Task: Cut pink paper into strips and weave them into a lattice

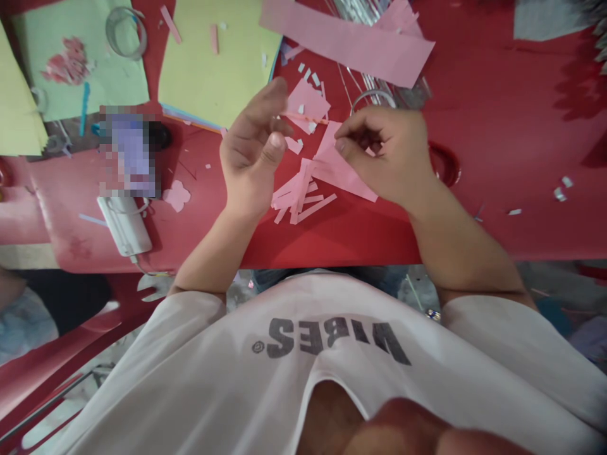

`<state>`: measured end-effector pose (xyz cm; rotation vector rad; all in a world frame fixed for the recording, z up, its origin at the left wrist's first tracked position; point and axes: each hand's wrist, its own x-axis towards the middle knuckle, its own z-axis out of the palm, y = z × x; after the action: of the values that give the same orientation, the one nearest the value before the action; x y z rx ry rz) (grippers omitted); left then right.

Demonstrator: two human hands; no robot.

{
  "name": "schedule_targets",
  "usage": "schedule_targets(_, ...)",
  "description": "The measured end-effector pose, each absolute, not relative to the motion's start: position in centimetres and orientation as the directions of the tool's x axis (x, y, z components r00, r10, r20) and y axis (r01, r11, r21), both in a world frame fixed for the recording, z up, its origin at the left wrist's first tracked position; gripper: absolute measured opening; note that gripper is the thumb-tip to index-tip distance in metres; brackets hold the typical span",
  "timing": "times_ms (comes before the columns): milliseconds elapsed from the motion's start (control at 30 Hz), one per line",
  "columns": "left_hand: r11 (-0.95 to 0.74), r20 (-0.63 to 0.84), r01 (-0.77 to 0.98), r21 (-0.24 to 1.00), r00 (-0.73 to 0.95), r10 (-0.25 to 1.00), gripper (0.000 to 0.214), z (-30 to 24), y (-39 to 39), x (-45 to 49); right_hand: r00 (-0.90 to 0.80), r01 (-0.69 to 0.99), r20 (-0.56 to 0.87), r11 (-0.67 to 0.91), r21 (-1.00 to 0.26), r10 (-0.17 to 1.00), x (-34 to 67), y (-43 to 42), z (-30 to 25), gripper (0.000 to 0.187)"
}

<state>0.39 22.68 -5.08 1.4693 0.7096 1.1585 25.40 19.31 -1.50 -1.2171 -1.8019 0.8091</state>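
Note:
A thin pink-orange stick, wrapped or rolled like a paper stem (306, 118), runs between my two hands. My right hand (391, 151) is closed in a pinch at its right end. The stem's left end reaches the fingers of my left hand (251, 142), whose thumb stands apart from the slightly blurred fingers; I see no firm grip there. Under the right hand lies a pink paper sheet (351, 170). Several cut pink strips (298, 193) lie in a pile below and between the hands. A smaller pink piece (308, 98) with white bits on it rests just behind the stem.
On the red table (497, 145) are yellow paper (213, 63), green paper (109, 82), a tape roll (126, 33), a long pink strip (351, 44), silvery wires (374, 82) and a white power bank (124, 224). A red ring-shaped object (446, 165) sits by my right wrist.

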Motion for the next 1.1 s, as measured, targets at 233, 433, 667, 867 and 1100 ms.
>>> schedule_targets(233,-0.345,0.387,-0.187,0.920,0.280,0.879,0.055,-5.7,22.5,1.3,-0.633,0.767,-0.317,0.521,-0.374,0.706,24.8,18.2,-0.3,0.014)
schedule_targets(433,-0.237,0.258,-0.104,0.966,0.318,0.912,0.050,-6.0,21.9,1.9,-0.592,0.805,-0.391,0.534,-0.257,0.705,23.5,17.7,-0.8,0.013)
schedule_targets(667,-0.240,0.277,-0.148,0.959,0.342,0.898,0.048,-7.3,22.1,1.7,-0.607,0.794,-0.391,0.556,-0.247,0.692,23.7,17.4,-0.3,0.017)
schedule_targets(867,-0.177,0.213,-0.139,0.974,0.311,0.926,0.038,-7.1,22.0,1.7,-0.612,0.787,-0.397,0.577,-0.219,0.684,23.6,17.2,-0.4,0.017)
schedule_targets(1100,-0.148,0.184,-0.143,0.978,0.277,0.943,0.031,-6.6,21.8,2.0,-0.602,0.798,-0.399,0.535,-0.277,0.692,24.1,17.3,0.0,0.013)
